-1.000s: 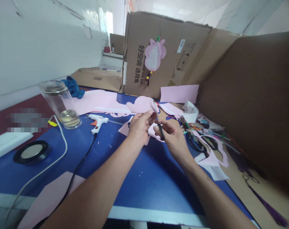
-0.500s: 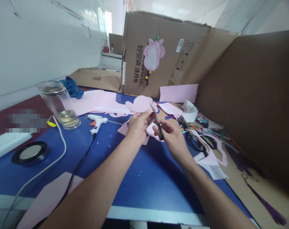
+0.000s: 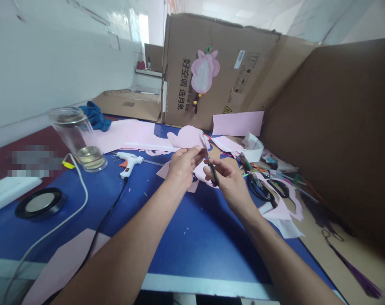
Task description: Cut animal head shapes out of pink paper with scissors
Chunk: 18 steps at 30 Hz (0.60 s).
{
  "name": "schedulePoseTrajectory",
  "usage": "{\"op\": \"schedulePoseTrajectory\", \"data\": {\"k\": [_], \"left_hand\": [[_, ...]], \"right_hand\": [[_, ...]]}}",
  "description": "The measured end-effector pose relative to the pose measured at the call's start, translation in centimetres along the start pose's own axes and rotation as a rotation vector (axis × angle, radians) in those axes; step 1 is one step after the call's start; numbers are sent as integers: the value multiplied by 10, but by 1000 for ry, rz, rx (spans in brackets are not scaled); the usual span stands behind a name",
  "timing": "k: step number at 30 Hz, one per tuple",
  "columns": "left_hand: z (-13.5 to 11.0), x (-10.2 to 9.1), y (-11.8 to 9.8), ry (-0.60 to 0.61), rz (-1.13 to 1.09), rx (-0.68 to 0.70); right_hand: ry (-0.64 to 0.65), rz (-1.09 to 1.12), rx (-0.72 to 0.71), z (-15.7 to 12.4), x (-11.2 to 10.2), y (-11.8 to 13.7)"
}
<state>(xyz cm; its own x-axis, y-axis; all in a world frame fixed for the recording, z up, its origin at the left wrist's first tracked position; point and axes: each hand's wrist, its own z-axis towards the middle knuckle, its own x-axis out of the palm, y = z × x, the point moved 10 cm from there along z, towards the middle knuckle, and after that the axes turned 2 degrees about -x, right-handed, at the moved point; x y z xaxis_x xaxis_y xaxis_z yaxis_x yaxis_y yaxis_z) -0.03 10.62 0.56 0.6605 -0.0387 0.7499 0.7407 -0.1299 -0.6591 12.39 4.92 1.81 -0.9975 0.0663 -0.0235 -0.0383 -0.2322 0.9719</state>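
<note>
Your left hand (image 3: pixel 181 163) is closed in a pinch, thumb against fingertips, on the upper edge of the pink cut-out (image 3: pixel 201 172), which hangs just above the blue table (image 3: pixel 186 237) between your two hands. Your right hand (image 3: pixel 228 181) is curled shut around the dark handles of the scissors (image 3: pixel 210 164), whose blades point up and away from you and meet the sheet beside your left thumb; whether the blades stand open or closed cannot be told at this size. Judge the cut-out as very light, thin and limp: it probably bends under its own weight, creases under a hard pinch and tears at narrow necks. Take hold of it close to the blades, on a broad part of the sheet, with flat finger pads and light pressure. Treat the scissors as rigid and sharp at the tips; hold them by the handles only. As for containers, the glass jar (image 3: pixel 80 137) stands upright at the far left of the table, well apart from both hands, with a shallow layer of yellowish liquid in its bottom; count it as fragile and liable to spill. The glue gun (image 3: pixel 129 161) lies between the jar and your left hand. The cardboard box (image 3: pixel 211 106) stands behind the work; its contents are not visible.
</note>
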Motion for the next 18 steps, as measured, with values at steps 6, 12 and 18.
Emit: {"op": "schedulePoseTrajectory", "data": {"k": [6, 12, 18], "left_hand": [[0, 2, -3, 20, 31, 4], [-1, 3, -5, 18, 49, -2], [-1, 3, -4, 25, 47, -15]], "right_hand": [[-1, -4, 8, 0, 2, 4], [-5, -6, 13, -1, 2, 7], [-5, -16, 11, -1, 1, 4]]}}
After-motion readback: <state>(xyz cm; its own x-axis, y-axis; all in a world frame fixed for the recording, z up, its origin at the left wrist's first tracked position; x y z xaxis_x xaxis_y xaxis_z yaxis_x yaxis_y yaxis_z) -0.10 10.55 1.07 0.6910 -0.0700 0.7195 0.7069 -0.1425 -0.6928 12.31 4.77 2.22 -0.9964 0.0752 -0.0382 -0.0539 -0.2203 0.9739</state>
